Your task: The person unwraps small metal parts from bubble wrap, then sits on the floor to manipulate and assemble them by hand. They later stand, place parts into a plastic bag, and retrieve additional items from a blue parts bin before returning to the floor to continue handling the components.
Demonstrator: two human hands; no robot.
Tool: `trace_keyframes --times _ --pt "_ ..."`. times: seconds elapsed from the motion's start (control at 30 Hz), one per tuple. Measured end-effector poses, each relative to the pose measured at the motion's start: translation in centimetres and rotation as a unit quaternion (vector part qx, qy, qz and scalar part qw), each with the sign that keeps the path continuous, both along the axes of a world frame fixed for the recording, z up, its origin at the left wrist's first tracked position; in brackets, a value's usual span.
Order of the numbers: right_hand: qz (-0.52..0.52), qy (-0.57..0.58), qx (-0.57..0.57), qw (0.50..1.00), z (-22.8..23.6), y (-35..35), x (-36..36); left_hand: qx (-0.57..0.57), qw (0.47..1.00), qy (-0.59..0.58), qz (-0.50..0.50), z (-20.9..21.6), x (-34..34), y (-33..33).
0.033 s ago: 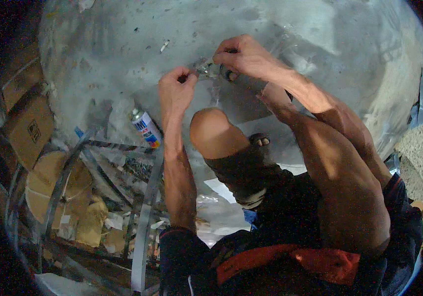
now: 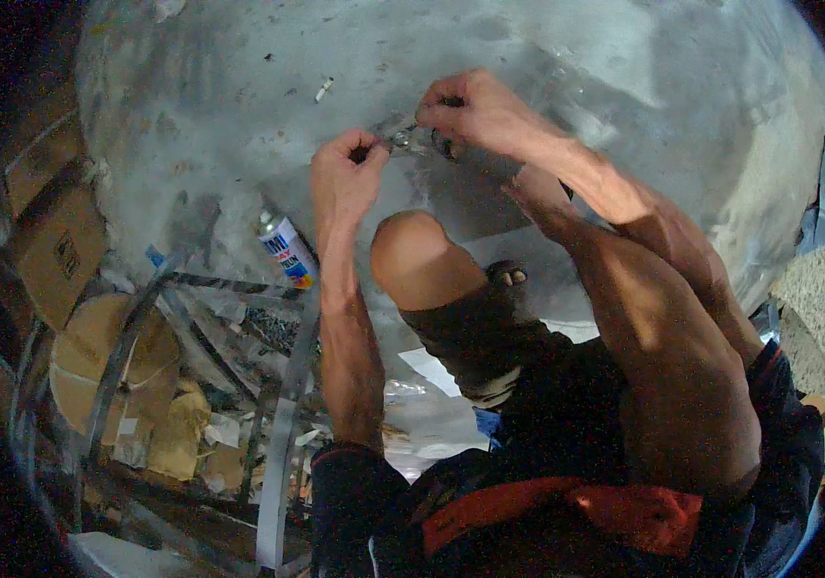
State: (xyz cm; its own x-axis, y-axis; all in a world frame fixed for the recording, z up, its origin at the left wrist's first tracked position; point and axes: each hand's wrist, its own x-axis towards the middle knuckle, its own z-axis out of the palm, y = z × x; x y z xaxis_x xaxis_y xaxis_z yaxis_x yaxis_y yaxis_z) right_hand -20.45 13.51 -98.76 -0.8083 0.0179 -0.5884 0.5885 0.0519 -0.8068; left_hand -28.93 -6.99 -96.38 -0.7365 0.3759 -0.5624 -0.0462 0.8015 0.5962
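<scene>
The left hand [image 2: 347, 173] is curling inward, thumb and forefinger meeting in a pinch at the near end of a small glinting piece [image 2: 403, 139]. The right hand [image 2: 470, 106] is bunching its fingertips at the other end, seemingly pinching there too. The piece is lying between the two sets of fingertips, ahead of the bent left knee [image 2: 412, 255]; its kind is too blurred to tell, as is whether it is touching the floor.

A weak pinch is posing the likeliest trouble: only fingertips are holding something slight, so an uneven pull could be tearing it or flicking it loose. The stained grey concrete floor [image 2: 229, 116] could then be hiding it, since its shine is blending with the pale patches.

The right foot [image 2: 537, 196] is resting close below the right forearm, so a hasty move could be bumping that arm and spoiling the hold. The spray can [image 2: 287, 252] is sitting just beside the left forearm, near the metal frame [image 2: 282, 453]; an elbow swinging outward could be knocking the can over or striking the bars.
</scene>
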Motion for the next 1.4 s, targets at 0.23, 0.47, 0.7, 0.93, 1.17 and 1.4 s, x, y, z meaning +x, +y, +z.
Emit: trace_keyframes --times 0.23,0.47,0.7,0.93,1.17,1.4 --pt "0.026 -0.033 -0.002 0.999 -0.7 0.9 -2.5 -0.047 0.999 0.021 -0.003 0.4 -1.6 0.9" --pt "0.068 0.014 -0.042 0.997 -0.6 0.8 -4.4 -0.037 0.995 -0.004 0.096 0.6 -2.5 0.4" --pt "0.089 -0.021 0.027 0.995 -1.3 0.9 -5.6 -0.066 0.986 -0.063 0.142 -1.1 -3.6 0.0" --pt "0.070 -0.046 -0.003 0.996 -1.3 0.6 -4.7 0.041 0.982 0.144 0.117 -5.5 -8.3 4.2" --pt "0.057 -0.014 -0.032 0.998 0.6 0.6 -4.4 0.089 0.969 0.222 0.054 -11.6 -11.3 11.3" --pt "0.082 -0.009 0.005 0.997 4.0 1.2 -4.0 0.050 0.949 0.309 0.031 -14.6 -13.3 11.5"
